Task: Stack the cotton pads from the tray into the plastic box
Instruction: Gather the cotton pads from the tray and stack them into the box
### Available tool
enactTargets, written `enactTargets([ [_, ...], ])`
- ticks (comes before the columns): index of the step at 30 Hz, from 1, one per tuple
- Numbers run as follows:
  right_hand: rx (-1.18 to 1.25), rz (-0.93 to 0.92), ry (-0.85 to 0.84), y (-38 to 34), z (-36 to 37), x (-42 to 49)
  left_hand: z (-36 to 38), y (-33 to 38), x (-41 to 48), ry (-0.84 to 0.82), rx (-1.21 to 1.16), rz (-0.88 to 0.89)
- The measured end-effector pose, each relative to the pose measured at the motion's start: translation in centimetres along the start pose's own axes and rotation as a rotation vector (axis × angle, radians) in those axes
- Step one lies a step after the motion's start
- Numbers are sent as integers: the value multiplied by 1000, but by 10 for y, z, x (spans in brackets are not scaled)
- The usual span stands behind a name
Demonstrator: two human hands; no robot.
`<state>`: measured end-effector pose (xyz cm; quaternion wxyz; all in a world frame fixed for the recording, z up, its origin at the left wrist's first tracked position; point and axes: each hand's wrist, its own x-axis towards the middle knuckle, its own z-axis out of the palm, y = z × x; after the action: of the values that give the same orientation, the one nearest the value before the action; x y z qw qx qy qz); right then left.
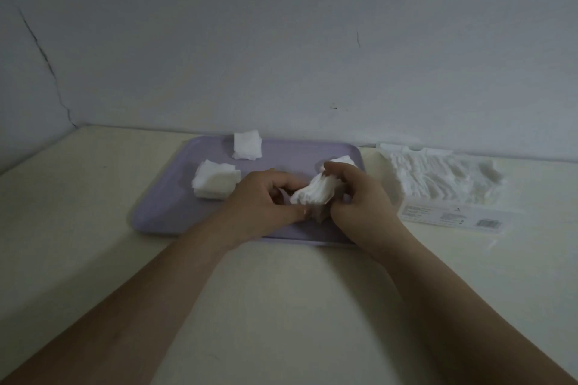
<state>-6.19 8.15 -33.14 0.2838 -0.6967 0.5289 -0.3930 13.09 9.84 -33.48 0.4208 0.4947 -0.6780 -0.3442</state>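
Observation:
A lilac tray [162,209] lies on the cream table. Over its right half, my left hand [266,200] and my right hand [359,197] together grip a bunch of white cotton pads [316,191], fanned out between the fingers. Two other piles of pads rest on the tray: one at the far edge [247,145] and one at the left [215,179]. The clear plastic box [444,184] stands to the right of the tray, holding several white pads in rows.
The wall [281,40] rises right behind the tray and box. The box's flat lid with a printed label [453,217] lies toward me in front of the box. Bare table [281,306] stretches between the tray and me.

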Motion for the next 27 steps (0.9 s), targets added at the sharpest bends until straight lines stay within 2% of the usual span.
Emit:
enactTargets([
  [7,105,27,-49,-2,-2,0,-9,2,3,-127,-53,-95],
  [19,100,42,-17,-5,3,-5,-8,8,2,-52,-29,-145],
  [27,125,71,-113,-4,8,-9,8,8,2,-53,47,-107],
])
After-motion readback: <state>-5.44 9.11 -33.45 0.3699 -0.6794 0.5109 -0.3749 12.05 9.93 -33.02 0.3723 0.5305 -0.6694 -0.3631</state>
